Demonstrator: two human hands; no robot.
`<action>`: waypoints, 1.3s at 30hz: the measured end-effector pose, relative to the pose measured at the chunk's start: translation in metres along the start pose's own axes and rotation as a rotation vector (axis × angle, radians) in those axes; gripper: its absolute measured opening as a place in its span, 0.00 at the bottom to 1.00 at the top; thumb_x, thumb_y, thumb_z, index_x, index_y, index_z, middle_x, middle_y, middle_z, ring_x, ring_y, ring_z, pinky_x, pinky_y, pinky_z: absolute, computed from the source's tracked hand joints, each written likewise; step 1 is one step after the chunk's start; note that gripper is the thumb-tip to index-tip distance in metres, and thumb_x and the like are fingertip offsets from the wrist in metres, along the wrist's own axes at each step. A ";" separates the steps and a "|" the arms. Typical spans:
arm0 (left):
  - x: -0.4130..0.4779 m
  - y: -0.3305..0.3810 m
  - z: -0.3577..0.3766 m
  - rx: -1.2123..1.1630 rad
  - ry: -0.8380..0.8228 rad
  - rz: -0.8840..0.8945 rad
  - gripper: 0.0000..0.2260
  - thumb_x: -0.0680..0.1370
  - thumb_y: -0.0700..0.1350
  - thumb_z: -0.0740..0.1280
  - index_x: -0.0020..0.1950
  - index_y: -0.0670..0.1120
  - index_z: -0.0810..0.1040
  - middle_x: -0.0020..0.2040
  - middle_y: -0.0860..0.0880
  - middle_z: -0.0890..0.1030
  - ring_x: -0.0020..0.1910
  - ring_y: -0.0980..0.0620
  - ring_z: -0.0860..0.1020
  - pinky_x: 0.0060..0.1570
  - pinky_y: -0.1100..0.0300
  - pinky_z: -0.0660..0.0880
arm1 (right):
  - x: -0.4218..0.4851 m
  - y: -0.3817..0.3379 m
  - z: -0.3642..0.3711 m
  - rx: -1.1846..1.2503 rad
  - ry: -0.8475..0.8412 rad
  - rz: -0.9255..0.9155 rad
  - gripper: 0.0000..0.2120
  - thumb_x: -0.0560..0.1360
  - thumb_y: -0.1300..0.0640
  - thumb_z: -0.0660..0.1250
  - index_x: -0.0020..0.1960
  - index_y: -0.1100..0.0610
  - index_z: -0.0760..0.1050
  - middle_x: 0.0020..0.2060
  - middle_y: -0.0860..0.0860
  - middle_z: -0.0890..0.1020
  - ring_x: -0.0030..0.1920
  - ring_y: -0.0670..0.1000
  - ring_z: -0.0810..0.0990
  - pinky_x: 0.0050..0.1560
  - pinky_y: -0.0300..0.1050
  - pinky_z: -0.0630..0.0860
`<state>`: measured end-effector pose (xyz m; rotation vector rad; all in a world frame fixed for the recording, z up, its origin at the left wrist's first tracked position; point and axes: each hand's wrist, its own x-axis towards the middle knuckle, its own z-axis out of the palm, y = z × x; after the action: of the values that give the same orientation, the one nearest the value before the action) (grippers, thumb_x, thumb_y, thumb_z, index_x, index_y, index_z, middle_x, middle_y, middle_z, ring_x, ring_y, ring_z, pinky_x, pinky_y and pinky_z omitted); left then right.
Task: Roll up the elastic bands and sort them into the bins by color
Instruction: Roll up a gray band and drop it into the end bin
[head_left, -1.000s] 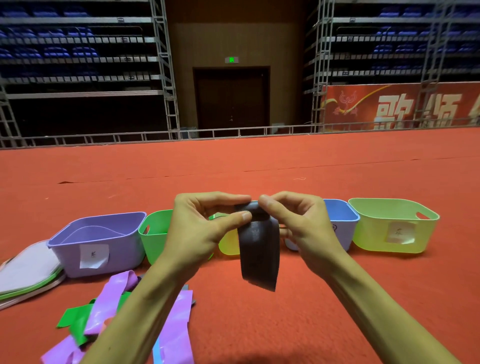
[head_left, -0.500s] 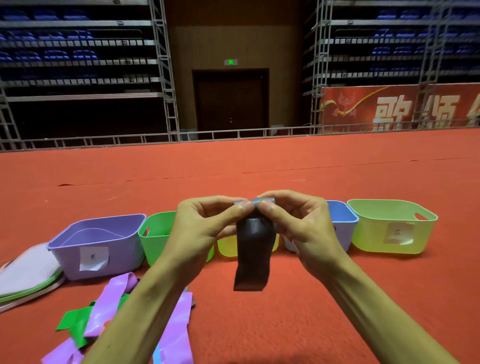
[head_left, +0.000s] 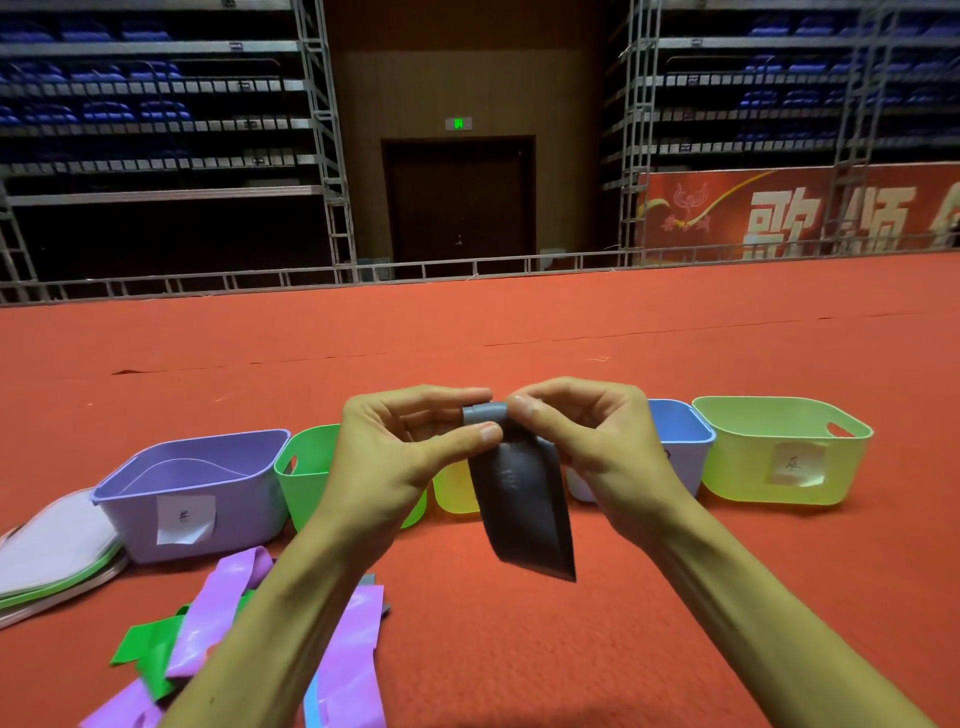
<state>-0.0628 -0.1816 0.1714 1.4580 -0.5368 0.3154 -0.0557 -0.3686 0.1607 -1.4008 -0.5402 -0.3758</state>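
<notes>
Head view. Both hands meet at frame centre, raised above the red carpeted floor (head_left: 519, 649). Left hand (head_left: 395, 457) and right hand (head_left: 597, 441) each pinch the top of a dark grey flat elastic band (head_left: 524, 509); thumb and fingertips of each grip are pressed together on the rolled top edge, a short grey roll showing between the two thumbs. The rest of the band hangs loose below the hands, lower corner pointing toward the lower centre of the frame, faint print on its face too blurred to read.

Row of plastic bins on the floor behind the hands, left to right: lilac rectangular bin (head_left: 192, 493) with a white paper label, bright green bin (head_left: 306, 467) partly hidden by the left hand, yellow bin (head_left: 454, 488) mostly hidden behind the band, blue bin (head_left: 680, 441) behind the right hand, pale yellow-green bin (head_left: 779, 452) with a white label and a handle slot. Neighbouring bins sit just beside each other.

Lower left of frame: loose pile of flat bands on the floor, pink-purple bands (head_left: 348, 654), green band (head_left: 145, 649), a light blue one (head_left: 311, 701) under the left forearm. Far left edge: stack of flat white-and-green sheets (head_left: 52, 556), just beside the lilac bin.

Upper frame: metal tiered racks, dark door, red banner at upper right.
</notes>
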 end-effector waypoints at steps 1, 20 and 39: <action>0.000 0.000 0.000 -0.014 -0.008 -0.013 0.18 0.63 0.37 0.82 0.52 0.42 0.87 0.48 0.41 0.87 0.48 0.47 0.86 0.50 0.59 0.80 | 0.000 0.001 0.000 0.003 -0.001 -0.008 0.12 0.71 0.55 0.74 0.48 0.63 0.85 0.41 0.56 0.87 0.42 0.49 0.83 0.45 0.41 0.79; -0.004 0.003 0.002 -0.024 0.002 0.004 0.16 0.67 0.38 0.77 0.54 0.38 0.85 0.46 0.39 0.87 0.43 0.50 0.85 0.43 0.60 0.81 | -0.004 0.001 -0.001 0.072 -0.064 0.086 0.15 0.70 0.54 0.78 0.55 0.57 0.83 0.49 0.66 0.85 0.49 0.58 0.84 0.49 0.57 0.77; -0.007 0.007 0.009 -0.133 -0.030 -0.137 0.17 0.69 0.46 0.74 0.55 0.37 0.85 0.51 0.40 0.87 0.49 0.48 0.85 0.44 0.58 0.81 | -0.009 0.004 -0.004 0.077 -0.024 -0.037 0.11 0.73 0.60 0.74 0.55 0.61 0.82 0.48 0.63 0.87 0.48 0.57 0.84 0.51 0.55 0.80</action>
<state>-0.0734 -0.1888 0.1737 1.3646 -0.4709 0.1471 -0.0603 -0.3721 0.1524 -1.3240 -0.5956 -0.3647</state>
